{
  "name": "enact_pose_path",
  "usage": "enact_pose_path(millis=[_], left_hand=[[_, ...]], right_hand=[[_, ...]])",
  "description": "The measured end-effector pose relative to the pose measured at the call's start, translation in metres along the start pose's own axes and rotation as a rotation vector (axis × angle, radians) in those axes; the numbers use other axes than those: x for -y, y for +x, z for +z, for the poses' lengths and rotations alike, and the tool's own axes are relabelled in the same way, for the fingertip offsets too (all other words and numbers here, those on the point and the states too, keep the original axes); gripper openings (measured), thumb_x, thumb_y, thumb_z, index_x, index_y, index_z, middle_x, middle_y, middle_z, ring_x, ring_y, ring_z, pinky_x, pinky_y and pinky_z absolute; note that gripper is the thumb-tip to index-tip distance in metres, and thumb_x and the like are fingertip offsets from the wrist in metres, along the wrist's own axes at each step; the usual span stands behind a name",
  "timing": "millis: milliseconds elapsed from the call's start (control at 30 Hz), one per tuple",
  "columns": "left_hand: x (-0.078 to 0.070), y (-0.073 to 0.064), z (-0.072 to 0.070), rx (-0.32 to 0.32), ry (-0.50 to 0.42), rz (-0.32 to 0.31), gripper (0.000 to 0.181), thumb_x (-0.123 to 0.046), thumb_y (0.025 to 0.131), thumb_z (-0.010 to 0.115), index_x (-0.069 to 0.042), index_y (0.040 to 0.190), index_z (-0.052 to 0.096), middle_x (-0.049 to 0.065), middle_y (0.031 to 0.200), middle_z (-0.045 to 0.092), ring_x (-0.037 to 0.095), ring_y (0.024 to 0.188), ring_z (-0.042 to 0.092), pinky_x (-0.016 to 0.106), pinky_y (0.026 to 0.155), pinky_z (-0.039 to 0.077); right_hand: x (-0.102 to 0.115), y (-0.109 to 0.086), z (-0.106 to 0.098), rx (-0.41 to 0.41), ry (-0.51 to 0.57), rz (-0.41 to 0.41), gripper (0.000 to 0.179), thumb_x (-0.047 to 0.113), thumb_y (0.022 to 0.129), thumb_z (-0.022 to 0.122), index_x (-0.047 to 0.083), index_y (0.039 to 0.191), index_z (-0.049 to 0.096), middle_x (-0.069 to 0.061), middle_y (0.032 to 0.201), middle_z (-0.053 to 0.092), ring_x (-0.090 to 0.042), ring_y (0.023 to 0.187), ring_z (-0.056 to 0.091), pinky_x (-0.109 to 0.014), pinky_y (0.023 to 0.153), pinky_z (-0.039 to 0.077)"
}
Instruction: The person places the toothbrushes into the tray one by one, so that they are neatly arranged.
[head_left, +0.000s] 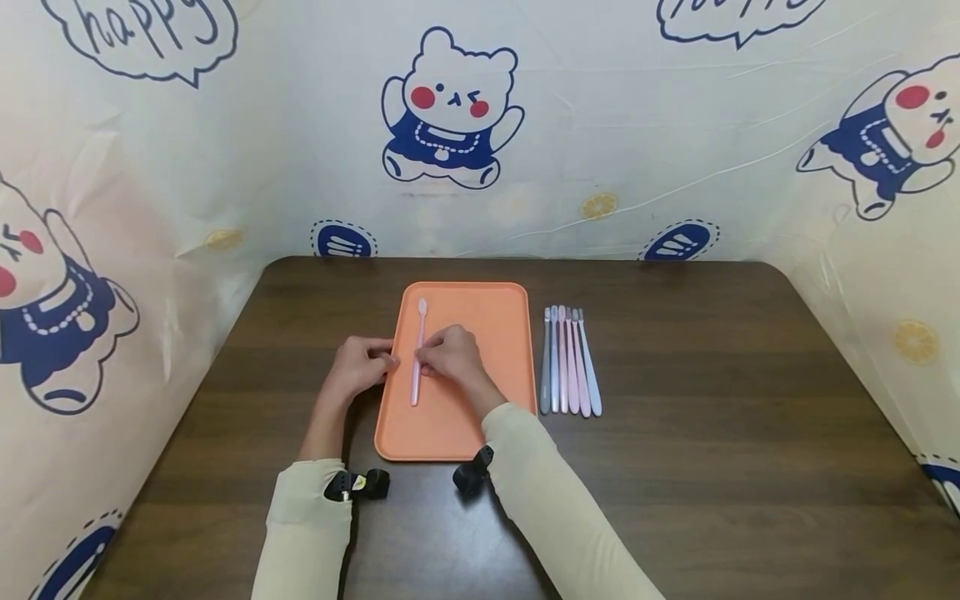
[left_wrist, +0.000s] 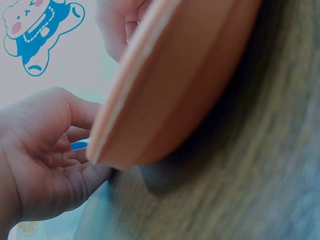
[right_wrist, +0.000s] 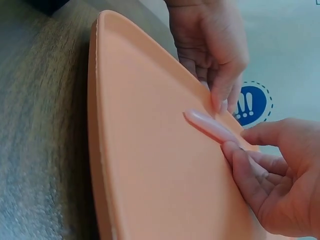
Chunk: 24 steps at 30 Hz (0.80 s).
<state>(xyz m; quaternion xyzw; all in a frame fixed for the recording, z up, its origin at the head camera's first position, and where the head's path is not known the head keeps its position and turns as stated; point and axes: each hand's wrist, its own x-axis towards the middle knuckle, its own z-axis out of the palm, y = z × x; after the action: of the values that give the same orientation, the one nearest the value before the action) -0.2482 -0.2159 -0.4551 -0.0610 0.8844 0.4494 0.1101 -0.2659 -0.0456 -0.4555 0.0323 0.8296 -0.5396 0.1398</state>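
A pink toothbrush [head_left: 416, 385] lies lengthwise over the left part of an orange tray [head_left: 457, 433], bristle end toward the far side. My right hand [head_left: 453, 354] pinches its handle between thumb and fingers around the middle. In the right wrist view the rounded handle end [right_wrist: 205, 123] sticks out from the fingertips, close over the tray floor. The tray's left rim is held by my left hand [head_left: 362, 367], thumb on the upper side. From the left wrist view, that hand's fingers [left_wrist: 92, 175] reach the rim from outside and below.
Just right of the tray, several toothbrushes [head_left: 564, 367] in blue, pink and grey-blue lie side by side on the dark wooden table [head_left: 712, 433]. A pale sheet printed with cartoon bears [head_left: 450, 100] hangs behind and along both sides of the table.
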Motion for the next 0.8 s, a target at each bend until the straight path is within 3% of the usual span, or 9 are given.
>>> enact_pose_path(millis=[200, 300, 600, 800], left_hand=[[0.003, 0.001, 0.0, -0.008, -0.031, 0.03, 0.041, -0.004, 0.092, 0.06, 0.005, 0.132, 0.064, 0.017, 0.101, 0.066, 0.013, 0.078, 0.062, 0.021, 0.067, 0.057], [0.003, 0.0, 0.0, -0.012, -0.021, 0.023, 0.042, -0.005, 0.093, 0.059, 0.005, 0.134, 0.063, 0.019, 0.104, 0.065, 0.016, 0.079, 0.063, 0.021, 0.067, 0.056], [0.003, -0.001, 0.001, -0.005, -0.017, 0.009, 0.044, -0.007, 0.094, 0.058, 0.003, 0.136, 0.062, 0.024, 0.118, 0.066, 0.018, 0.085, 0.064, 0.023, 0.071, 0.058], [0.004, 0.0, 0.0, -0.007, -0.012, 0.006, 0.044, -0.008, 0.095, 0.06, 0.002, 0.137, 0.061, 0.024, 0.118, 0.066, 0.02, 0.087, 0.065, 0.025, 0.074, 0.06]], right_hand=[[-0.003, -0.005, -0.006, 0.009, 0.073, -0.012, 0.013, 0.007, 0.093, 0.068, -0.002, 0.098, 0.075, -0.009, 0.072, 0.071, -0.008, 0.052, 0.062, -0.019, 0.052, 0.056], [-0.006, -0.008, -0.012, 0.015, 0.104, -0.03, 0.014, 0.007, 0.094, 0.065, -0.001, 0.1, 0.074, -0.008, 0.07, 0.068, -0.009, 0.052, 0.061, -0.019, 0.052, 0.055], [-0.019, -0.022, -0.041, -0.002, 0.045, -0.214, 0.02, 0.006, 0.094, 0.061, -0.003, 0.107, 0.073, -0.019, 0.084, 0.076, -0.017, 0.062, 0.069, -0.019, 0.058, 0.051], [-0.03, -0.03, -0.066, -0.063, 0.044, -0.239, 0.021, 0.006, 0.094, 0.063, -0.003, 0.11, 0.073, -0.019, 0.087, 0.075, -0.025, 0.068, 0.071, -0.024, 0.06, 0.057]])
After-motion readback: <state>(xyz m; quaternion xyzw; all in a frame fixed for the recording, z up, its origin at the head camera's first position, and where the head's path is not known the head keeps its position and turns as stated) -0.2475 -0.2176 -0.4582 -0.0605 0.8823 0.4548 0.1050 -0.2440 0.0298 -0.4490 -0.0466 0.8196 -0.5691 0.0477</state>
